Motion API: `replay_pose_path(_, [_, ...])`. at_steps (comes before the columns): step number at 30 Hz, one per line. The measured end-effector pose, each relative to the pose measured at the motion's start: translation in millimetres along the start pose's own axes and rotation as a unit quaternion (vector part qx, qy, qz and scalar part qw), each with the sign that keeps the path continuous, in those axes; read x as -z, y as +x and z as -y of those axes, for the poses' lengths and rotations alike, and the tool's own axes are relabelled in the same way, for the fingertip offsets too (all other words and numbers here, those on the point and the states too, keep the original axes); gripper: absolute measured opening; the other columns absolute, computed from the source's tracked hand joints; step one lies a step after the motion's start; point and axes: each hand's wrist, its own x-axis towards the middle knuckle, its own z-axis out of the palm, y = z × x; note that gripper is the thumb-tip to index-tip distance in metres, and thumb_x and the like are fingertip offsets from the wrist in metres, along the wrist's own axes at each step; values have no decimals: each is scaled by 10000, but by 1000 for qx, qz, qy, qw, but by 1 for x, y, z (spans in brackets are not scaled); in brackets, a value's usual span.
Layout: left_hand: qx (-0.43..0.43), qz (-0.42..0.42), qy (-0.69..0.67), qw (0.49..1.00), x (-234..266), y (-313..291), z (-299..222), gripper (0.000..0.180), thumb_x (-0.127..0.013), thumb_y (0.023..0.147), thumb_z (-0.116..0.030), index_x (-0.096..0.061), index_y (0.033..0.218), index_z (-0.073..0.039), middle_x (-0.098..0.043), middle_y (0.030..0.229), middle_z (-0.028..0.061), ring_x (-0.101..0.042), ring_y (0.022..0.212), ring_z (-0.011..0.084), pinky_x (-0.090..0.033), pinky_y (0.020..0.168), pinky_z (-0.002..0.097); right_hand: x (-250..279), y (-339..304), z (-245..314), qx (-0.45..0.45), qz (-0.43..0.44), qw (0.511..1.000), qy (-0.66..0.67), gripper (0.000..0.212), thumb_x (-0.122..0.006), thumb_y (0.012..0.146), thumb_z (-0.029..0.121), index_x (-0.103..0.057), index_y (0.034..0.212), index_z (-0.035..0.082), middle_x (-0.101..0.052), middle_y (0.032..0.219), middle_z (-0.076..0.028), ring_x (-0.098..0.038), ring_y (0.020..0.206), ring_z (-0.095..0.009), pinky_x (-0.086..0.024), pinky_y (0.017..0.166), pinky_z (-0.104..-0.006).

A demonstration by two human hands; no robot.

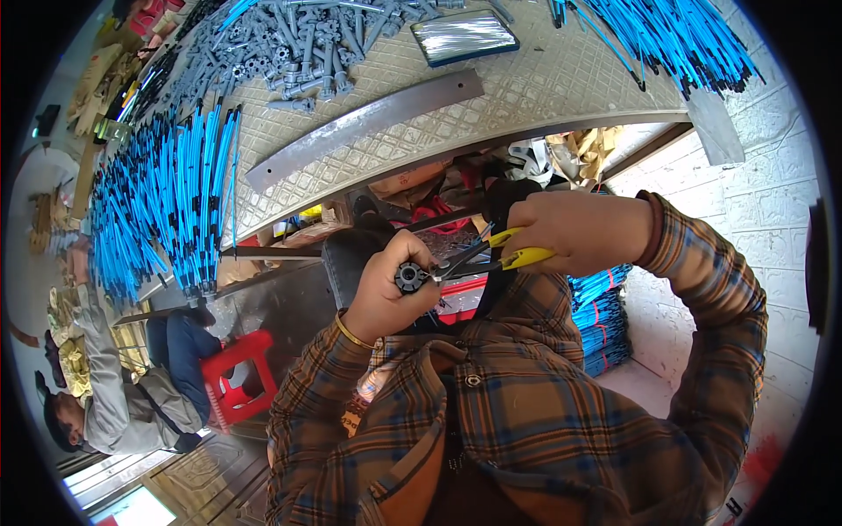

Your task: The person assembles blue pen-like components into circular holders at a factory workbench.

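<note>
My left hand (386,294) is closed around a dark plastic hub (410,277), its round notched end facing up between thumb and fingers. In my right hand (561,230) is a pair of pliers with yellow handles (526,257). The jaws of the pliers meet the hub's edge beside my left fingertips; whether they pinch something small there I cannot make out. Both hands are over my lap, below the table's near edge. The hub's lower part is hidden in my palm.
The patterned table (377,158) carries grey plastic hubs (307,53), a flat metal bar (368,123), a tray of silvery wires (465,37) and blue rods (175,210) with black ends. Bundled rods (601,324) stand by the white wall. A co-worker (132,403) sits left near a red stool (239,377).
</note>
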Motion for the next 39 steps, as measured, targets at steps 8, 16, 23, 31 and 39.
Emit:
replay_pose_path(8, [46, 88, -40, 994, 12, -9, -1, 354, -727, 640, 10, -420, 800, -63, -549, 879, 73, -537, 831, 137, -416, 761, 269, -12, 6, -18, -106, 178, 924, 323, 272, -563, 862, 267, -543, 983, 24, -617, 834, -107, -611, 741, -208, -491, 643, -299])
replay_pose_path(16, [15, 141, -50, 989, 11, -8, 2, 482, -827, 591, -108, -475, 915, -50, -573, 923, 74, -566, 847, 134, -441, 755, 259, -154, 6, -53, 16, 194, 666, 720, 757, -707, 718, 436, -395, 1209, -48, -593, 933, -114, -584, 789, -148, -492, 662, -258])
replay_pose_path(23, [90, 15, -131, 987, 8, -5, 9, 460, -824, 585, -101, -516, 921, -40, -571, 913, 60, -571, 840, 136, -446, 757, 254, -54, -3, -25, 91, -103, 987, 79, 769, -715, 722, 363, -344, 1272, -25, -580, 1007, -108, -596, 808, -167, -508, 685, -290])
replay_pose_path(31, [-1, 61, -23, 998, 14, -3, 16, 474, -823, 568, -96, -521, 926, -26, -562, 883, 47, -563, 841, 125, -445, 752, 249, -90, 4, -25, 17, 136, 729, 671, 519, -514, 854, 170, -302, 1299, 6, -597, 887, -154, -635, 679, -217, -519, 584, -318])
replay_pose_path(39, [53, 37, -119, 991, 10, -3, 17, 472, -803, 554, -79, -532, 938, -39, -545, 902, 34, -534, 779, 110, -429, 731, 240, -79, 1, -36, -101, 188, 710, 671, 694, -658, 780, 306, -319, 1288, -23, -583, 884, -67, -587, 718, -121, -511, 646, -277])
